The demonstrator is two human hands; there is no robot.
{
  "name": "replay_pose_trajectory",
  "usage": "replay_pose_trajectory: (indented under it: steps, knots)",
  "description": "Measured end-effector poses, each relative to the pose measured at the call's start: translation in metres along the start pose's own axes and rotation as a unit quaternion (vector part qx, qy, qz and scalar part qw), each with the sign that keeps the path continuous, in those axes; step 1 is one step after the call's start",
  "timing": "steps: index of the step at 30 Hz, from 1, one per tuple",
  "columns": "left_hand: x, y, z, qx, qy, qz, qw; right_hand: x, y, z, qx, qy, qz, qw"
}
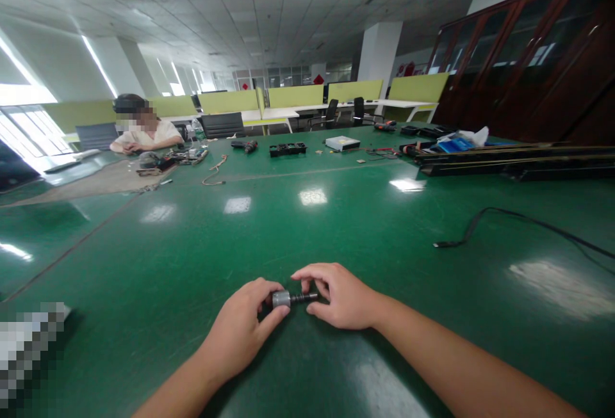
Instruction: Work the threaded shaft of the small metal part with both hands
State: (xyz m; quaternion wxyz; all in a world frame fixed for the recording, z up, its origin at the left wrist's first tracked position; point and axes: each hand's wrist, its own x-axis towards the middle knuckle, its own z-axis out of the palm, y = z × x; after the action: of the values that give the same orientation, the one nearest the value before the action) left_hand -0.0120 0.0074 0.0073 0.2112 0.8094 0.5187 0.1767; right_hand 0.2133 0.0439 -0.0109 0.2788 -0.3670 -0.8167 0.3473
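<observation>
A small grey metal cylinder with a dark, ridged shaft (281, 299) lies sideways low over the green tabletop in front of me. My left hand (243, 322) is closed on its thick grey end, fingertips on the far side and thumb on the near side. The ridged shaft points right, towards my right hand (343, 296). That hand is curved around the shaft's tip, with index finger and thumb spread apart. Whether its curled inner fingers touch the shaft, I cannot tell.
The green table (269, 226) stretches ahead. A black cable (500, 211) lies at right, black rails (504, 162) behind it. Farther back are a drill (245, 145), a black part (287, 149) and a silver box (343, 143). Another person (147, 133) sits far left; a blurred-out object (31, 347) is near left.
</observation>
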Motion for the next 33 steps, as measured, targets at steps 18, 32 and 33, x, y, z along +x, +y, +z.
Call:
replay_pose_trajectory:
  steps: [18,32,33]
  knots:
    - [0.0007,0.0028,-0.002,-0.007,-0.007,0.007,1.0,-0.0001,-0.0022,0.0018,-0.079,-0.004,-0.048,0.996]
    - [0.0002,0.0029,-0.0013,-0.009,-0.007,0.009,1.0,-0.0001,-0.0072,0.0035,-0.109,-0.016,-0.049,0.993]
    - [0.0002,0.0028,-0.0012,-0.008,-0.007,0.009,1.0,-0.0003,-0.0074,0.0034,-0.112,-0.017,-0.049,0.992]
